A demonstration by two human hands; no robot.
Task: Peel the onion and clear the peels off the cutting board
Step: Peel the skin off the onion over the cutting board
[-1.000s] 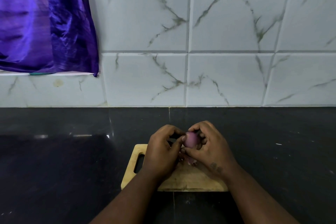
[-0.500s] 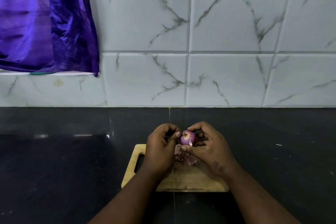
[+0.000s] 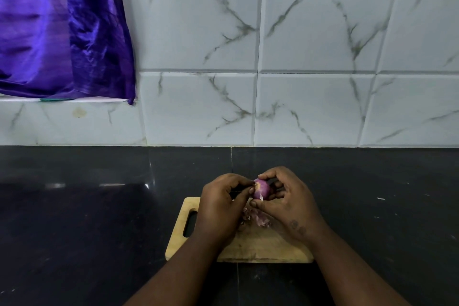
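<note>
**A:** What are the hands doing?

**B:** The right hand [image 3: 290, 201] is curled round a small red onion [image 3: 261, 189]. Its forefinger hooks over the top and its thumb sits beneath, so the onion is held clear above the board. The left hand [image 3: 221, 206] is curled as well, and its thumb and forefinger tip close on the onion's left side. I cannot tell if they are nipping a bit of skin or only touching the bulb.

**A:** How does the onion look?

**B:** It is mostly smooth and purple, with a paler patch at the end facing the camera. A thin pale strip of skin hangs from its underside.

**A:** And how are the arms placed?

**B:** Both forearms come in from the bottom edge and angle towards each other. The backs of the hands face up and the knuckles nearly meet over the far half of the board.

**A:** What lies under them?

**B:** There is a wooden cutting board [image 3: 260, 248] with a handle slot [image 3: 190, 222] at its left end. A small heap of purple peels [image 3: 255, 217] lies on it, just below the onion and partly hidden by the hands.

**A:** What about the surroundings?

**B:** The board sits on a dark, glossy stone desk [image 3: 87, 218]. Behind it is a wall of white tiles [image 3: 310, 57] with grey marble veining. A shiny purple cloth [image 3: 62, 27] hangs at the upper left.
</note>
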